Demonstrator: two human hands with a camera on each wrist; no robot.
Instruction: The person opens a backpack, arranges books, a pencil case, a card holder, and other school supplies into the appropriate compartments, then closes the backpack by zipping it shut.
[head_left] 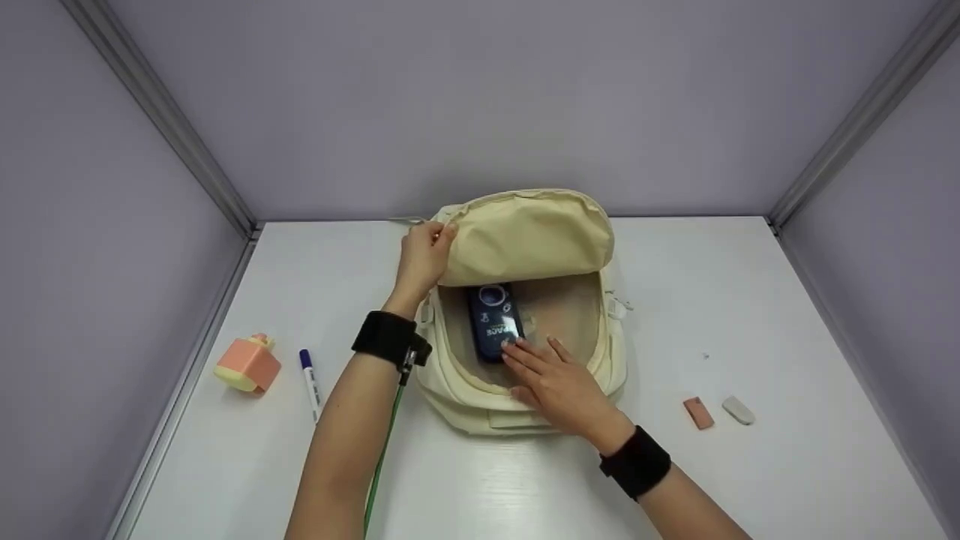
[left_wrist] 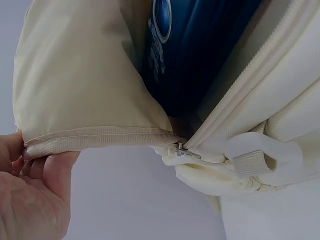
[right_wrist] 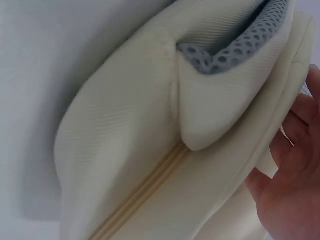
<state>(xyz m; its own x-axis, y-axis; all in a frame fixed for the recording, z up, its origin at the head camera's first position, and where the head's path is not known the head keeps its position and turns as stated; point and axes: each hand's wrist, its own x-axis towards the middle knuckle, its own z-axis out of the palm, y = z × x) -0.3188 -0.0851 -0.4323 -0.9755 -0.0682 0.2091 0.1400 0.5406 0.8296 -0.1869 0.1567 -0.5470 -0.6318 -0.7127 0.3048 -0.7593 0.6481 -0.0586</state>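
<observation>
A cream backpack [head_left: 465, 416] lies on the table with its front flap [head_left: 532, 236] folded back. My left hand [head_left: 422, 259] pinches the flap's zippered edge at its left side; the left wrist view shows thumb and fingers on that edge [left_wrist: 100, 140]. Inside the bag lies a dark blue case [head_left: 491, 322] with a round window-like picture and lettering. My right hand [head_left: 559, 390] reaches over the bag's near rim, its fingers extended, fingertips at the case's lower end. In the right wrist view, the hand [right_wrist: 292, 170] is beside the backpack's side pocket [right_wrist: 215, 110].
To the left are an orange and yellow block-shaped object [head_left: 247, 365] and a white marker with a blue cap [head_left: 309, 382], partly behind the left forearm. On the right lie a reddish-brown eraser-like piece [head_left: 698, 413] and a grey-white one [head_left: 738, 410]. Walls surround the table.
</observation>
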